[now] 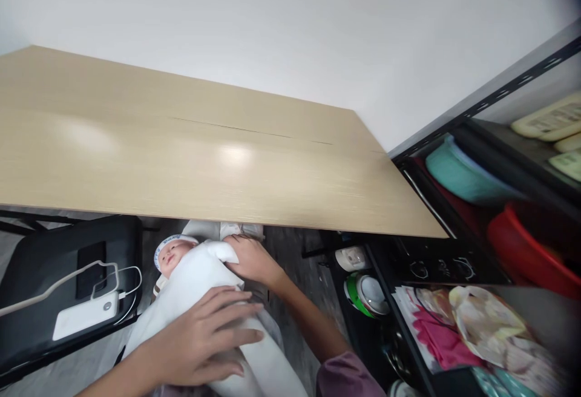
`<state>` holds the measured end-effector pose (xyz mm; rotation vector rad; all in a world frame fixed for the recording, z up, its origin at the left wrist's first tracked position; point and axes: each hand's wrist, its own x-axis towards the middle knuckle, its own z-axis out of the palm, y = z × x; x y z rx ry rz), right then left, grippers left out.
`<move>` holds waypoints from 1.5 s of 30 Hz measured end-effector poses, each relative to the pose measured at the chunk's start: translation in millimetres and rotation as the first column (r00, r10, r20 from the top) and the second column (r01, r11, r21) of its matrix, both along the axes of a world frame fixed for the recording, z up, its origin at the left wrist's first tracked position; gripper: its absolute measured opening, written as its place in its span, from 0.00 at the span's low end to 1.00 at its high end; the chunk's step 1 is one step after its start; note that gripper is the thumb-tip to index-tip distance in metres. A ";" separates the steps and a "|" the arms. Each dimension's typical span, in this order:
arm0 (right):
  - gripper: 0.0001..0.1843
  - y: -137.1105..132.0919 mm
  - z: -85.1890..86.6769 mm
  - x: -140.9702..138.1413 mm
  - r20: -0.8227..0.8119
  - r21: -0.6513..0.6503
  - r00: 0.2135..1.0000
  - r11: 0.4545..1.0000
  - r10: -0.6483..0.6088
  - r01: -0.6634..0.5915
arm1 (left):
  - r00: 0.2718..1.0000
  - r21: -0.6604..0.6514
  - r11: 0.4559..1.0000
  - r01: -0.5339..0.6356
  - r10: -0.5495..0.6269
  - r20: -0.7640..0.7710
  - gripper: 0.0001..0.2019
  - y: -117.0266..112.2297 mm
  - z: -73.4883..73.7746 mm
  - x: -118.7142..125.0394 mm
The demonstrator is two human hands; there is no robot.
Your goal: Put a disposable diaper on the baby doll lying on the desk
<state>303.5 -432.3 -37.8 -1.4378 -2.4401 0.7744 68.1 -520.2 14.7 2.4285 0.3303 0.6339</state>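
A baby doll in a blue-edged white cap lies on my lap, below the table edge. It is swaddled in a white wrap. My left hand rests flat on the doll's body with its fingers spread, holding nothing. My right hand is at the doll's shoulder next to the head. Its fingers curl over the edge of the wrap, and the fingertips are partly hidden behind the cloth.
A light wooden table top fills the middle of the view. On the left, a black chair carries a white power bank with a cable. A metal shelf on the right holds a teal basin, a red basin, bags and a green-rimmed pot.
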 end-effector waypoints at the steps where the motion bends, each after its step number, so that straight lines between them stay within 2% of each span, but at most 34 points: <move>1: 0.16 0.9 2.7 -3.4 0.007 0.010 1.000 1.000 0.006 -0.007 | 0.994 -0.046 0.994 -0.096 0.098 0.044 0.25 -5.0 -6.8 -12.9; 2: 0.14 1.5 4.9 -6.2 0.011 0.026 1.000 0.999 0.019 -0.019 | 0.966 -0.105 0.967 -0.232 0.242 0.087 0.24 -11.0 -16.5 -27.5; 3: 0.13 2.0 6.5 -8.5 0.009 0.047 0.999 0.998 0.032 -0.033 | 0.895 -0.178 0.894 -0.411 0.433 0.108 0.23 -17.7 -28.8 -43.1; 4: 0.13 2.5 7.5 -10.5 0.001 0.071 0.999 0.996 0.048 -0.048 | 0.774 -0.249 0.764 -0.596 0.629 0.078 0.22 -24.8 -42.7 -59.3; 5: 0.13 3.1 7.9 -12.2 -0.013 0.092 0.998 0.994 0.063 -0.062 | 0.649 -0.306 0.620 -0.722 0.761 0.010 0.22 -31.7 -57.4 -75.2; 6: 0.14 3.9 7.8 -13.7 -0.032 0.111 0.997 0.991 0.073 -0.069 | 0.555 -0.359 0.492 -0.793 0.827 -0.093 0.24 -38.1 -71.8 -90.2; 8: 0.15 6.3 6.6 -17.0 -0.071 0.142 0.994 0.987 0.087 -0.077 | 0.473 -0.458 0.312 -0.832 0.830 -0.295 0.28 -48.6 -96.4 -114.0; 9: 0.15 7.7 6.0 -18.8 -0.087 0.154 0.991 0.984 0.099 -0.085 | 0.468 -0.497 0.254 -0.830 0.803 -0.370 0.31 -52.5 -105.3 -121.8; 11: 0.15 10.2 6.4 -22.7 -0.106 0.182 0.986 0.977 0.129 -0.109 | 0.466 -0.534 0.194 -0.823 0.767 -0.440 0.36 -58.3 -114.6 -128.5; 14: 0.18 10.0 13.8 -26.6 -0.127 0.244 0.977 0.960 0.171 -0.137 | 0.435 -0.502 0.192 -0.844 0.792 -0.429 0.38 -62.1 -109.0 -121.8; 18: 0.21 -1.1 35.2 -20.9 -0.179 0.326 0.967 0.938 0.181 -0.115 | 0.425 -0.474 0.230 -0.850 0.830 -0.360 0.32 -59.1 -83.0 -105.5; 21: 0.21 -13.7 52.7 -6.7 -0.232 0.341 0.964 0.939 0.132 -0.046 | 0.461 -0.471 0.298 -0.830 0.842 -0.280 0.28 -54.2 -60.7 -98.9; 23: 0.21 -21.2 62.7 5.7 -0.257 0.340 0.962 0.940 0.096 -0.002 | 0.503 -0.453 0.362 -0.814 0.830 -0.241 0.27 -50.1 -47.0 -96.7; 26: 0.21 -28.8 74.1 25.3 -0.272 0.346 0.962 0.936 0.027 0.071 | 0.575 -0.419 0.449 -0.789 0.779 -0.249 0.26 -41.1 -31.2 -93.5; 29: 0.21 -31.9 80.0 43.8 -0.288 0.334 0.955 0.926 -0.076 0.175 | 0.607 -0.396 0.484 -0.780 0.739 -0.293 0.29 -24.7 -20.6 -88.3; 31: 0.21 -32.0 81.1 55.6 -0.306 0.335 0.942 0.911 -0.138 0.242 | 0.601 -0.348 0.500 -0.793 0.736 -0.312 0.31 -7.3 -11.8 -83.4; 33: 0.20 -30.7 81.5 67.1 -0.322 0.349 0.925 0.883 -0.201 0.314 | 0.577 -0.242 0.524 -0.817 0.757 -0.307 0.32 15.9 1.4 -77.1; 36: 0.17 -25.5 83.3 84.0 -0.322 0.363 0.897 0.835 -0.303 0.413 | 0.559 -0.054 0.569 -0.821 0.779 -0.284 0.33 58.2 28.3 -63.8; 40: 0.16 -6.7 84.0 105.6 -0.293 0.413 0.862 0.758 -0.414 0.505 | 0.558 0.164 0.621 -0.766 0.770 -0.309 0.34 117.7 60.3 -39.8; 43: 0.16 19.5 76.4 121.8 -0.294 0.434 0.835 0.714 -0.465 0.550 | 0.532 0.300 0.626 -0.719 0.775 -0.341 0.33 160.7 71.4 -22.8; 45: 0.17 41.1 68.4 132.2 -0.288 0.434 0.821 0.698 -0.492 0.570 | 0.495 0.352 0.603 -0.716 0.794 -0.354 0.29 188.4 72.3 -14.5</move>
